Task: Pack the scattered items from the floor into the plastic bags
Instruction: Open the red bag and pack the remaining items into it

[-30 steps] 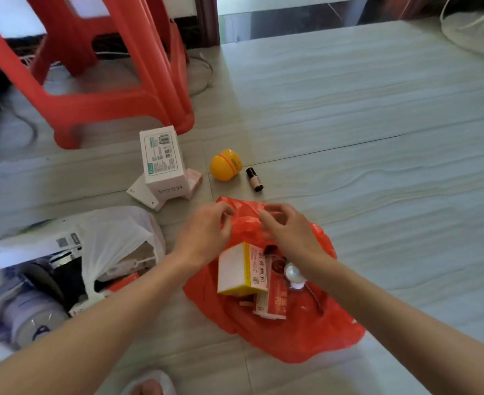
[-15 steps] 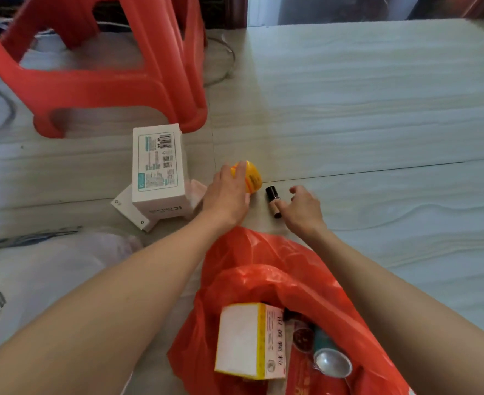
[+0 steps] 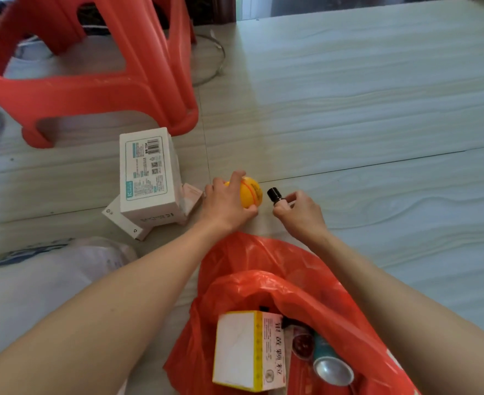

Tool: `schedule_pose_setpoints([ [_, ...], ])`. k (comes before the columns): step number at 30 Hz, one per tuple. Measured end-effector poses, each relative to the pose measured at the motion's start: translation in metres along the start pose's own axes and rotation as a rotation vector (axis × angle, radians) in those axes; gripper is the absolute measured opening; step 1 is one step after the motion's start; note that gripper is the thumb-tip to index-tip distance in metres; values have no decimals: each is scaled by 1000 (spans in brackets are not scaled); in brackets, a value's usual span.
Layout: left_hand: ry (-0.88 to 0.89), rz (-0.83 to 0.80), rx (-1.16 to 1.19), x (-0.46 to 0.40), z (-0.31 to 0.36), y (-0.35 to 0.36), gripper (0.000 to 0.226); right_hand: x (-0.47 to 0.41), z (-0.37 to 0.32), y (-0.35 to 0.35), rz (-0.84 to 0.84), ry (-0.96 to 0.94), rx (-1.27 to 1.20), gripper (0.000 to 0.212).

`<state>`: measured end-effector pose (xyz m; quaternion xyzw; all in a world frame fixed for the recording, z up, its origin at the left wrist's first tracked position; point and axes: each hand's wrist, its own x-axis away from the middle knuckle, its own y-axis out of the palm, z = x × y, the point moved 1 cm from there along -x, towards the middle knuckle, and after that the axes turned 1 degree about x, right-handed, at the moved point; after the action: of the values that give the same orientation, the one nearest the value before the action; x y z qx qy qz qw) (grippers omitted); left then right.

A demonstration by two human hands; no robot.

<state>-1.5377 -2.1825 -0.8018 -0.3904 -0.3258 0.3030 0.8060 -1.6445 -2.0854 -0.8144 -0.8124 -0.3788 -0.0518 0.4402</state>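
My left hand [image 3: 226,203] wraps around a yellow egg-shaped container [image 3: 251,191] on the floor. Just to its right, my right hand [image 3: 300,213] pinches a small black-capped bottle [image 3: 275,195] between fingertips. An open red plastic bag [image 3: 266,263] lies near me, below both hands, holding a yellow-and-white box [image 3: 243,350], a silver-ended tube [image 3: 332,366] and other small packets. A white plastic bag [image 3: 49,277] lies at the lower left.
A tall white box [image 3: 146,175] with a barcode label stands left of the yellow container, resting on flatter white boxes [image 3: 126,223]. A red plastic stool [image 3: 92,89] stands at the back left with cables behind it. Pale wood-grain floor [image 3: 377,109] stretches to the right.
Both hands left the red bag's rim and reached forward. The left hand closed around the yellow container and the right hand took hold of the small bottle. The camera view dipped toward them.
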Motion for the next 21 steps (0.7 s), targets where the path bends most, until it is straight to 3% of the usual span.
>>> schedule_pose_setpoints([
  [5,0,47,-3,37,11,-15,66,46,12,-40,-12,6,-168,17],
  [9,42,11,105,81,28,-43,62,99,20,-68,-12,26,-242,21],
  [16,277,-186,87,192,35,-56,63,220,60,-84,-27,95,-324,18],
  [21,486,-423,-27,265,41,-17,76,284,118,-55,-51,347,-462,12],
])
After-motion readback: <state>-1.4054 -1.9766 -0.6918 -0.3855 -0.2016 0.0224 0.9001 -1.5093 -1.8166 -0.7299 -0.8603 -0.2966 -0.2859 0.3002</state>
